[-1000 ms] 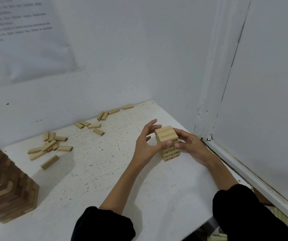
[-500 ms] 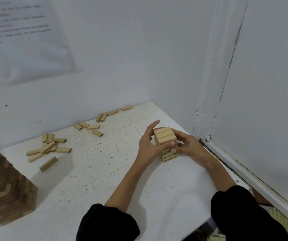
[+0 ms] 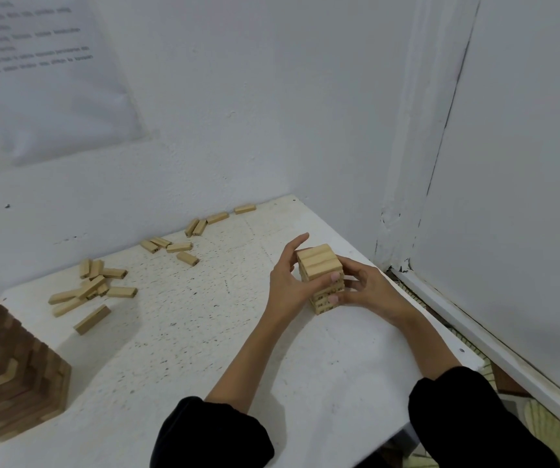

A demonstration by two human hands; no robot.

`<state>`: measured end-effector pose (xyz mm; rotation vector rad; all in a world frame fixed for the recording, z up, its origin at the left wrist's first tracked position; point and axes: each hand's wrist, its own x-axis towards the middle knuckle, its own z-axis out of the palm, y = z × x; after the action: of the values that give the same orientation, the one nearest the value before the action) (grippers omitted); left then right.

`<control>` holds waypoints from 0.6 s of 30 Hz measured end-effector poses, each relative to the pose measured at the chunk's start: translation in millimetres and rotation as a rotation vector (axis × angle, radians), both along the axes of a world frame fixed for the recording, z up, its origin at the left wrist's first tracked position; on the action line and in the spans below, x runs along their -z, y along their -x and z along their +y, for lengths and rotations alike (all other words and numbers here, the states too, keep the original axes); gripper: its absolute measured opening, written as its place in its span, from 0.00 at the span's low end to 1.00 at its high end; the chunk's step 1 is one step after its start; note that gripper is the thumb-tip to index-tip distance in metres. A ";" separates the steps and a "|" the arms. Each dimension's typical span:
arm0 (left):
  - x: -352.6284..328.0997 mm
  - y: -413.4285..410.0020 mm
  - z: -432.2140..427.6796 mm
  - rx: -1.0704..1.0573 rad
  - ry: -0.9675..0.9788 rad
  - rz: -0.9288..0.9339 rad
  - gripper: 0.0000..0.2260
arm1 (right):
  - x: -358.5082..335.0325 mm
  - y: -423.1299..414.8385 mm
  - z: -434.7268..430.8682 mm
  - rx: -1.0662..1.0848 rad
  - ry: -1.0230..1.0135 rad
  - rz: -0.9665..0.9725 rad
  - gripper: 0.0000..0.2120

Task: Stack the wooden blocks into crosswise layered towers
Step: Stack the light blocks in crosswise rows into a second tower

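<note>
Gripping one small tower are left hand and right hand.

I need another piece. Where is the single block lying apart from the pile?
Head view, left side of the table: the single block lies flat just nearer the camera than the loose pile, beyond the dark tower.

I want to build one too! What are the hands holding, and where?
Both hands hold the small light wooden block tower by its sides: the left hand on its left, the right hand on its right.
</note>
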<state>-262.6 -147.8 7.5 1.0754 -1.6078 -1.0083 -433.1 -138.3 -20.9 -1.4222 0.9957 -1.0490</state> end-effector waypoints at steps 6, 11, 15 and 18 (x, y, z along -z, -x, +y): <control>-1.4 -3.6 12.7 0.013 -0.058 0.091 0.42 | -4.9 1.4 5.5 0.007 0.001 0.005 0.41; 10.0 -8.3 29.2 -0.079 -0.290 0.335 0.33 | -1.9 3.1 5.3 0.139 -0.078 -0.087 0.52; 3.8 -2.4 41.0 -0.023 -0.336 0.402 0.31 | -2.0 -2.7 8.5 0.239 -0.112 -0.204 0.46; 5.3 6.3 43.6 0.057 -0.311 0.395 0.43 | 1.5 -14.5 15.4 0.224 -0.129 -0.222 0.54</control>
<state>-268.9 -104.2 2.2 0.9588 -1.1915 -1.4431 -418.6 -122.9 -22.4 -1.0814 1.0552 -1.2530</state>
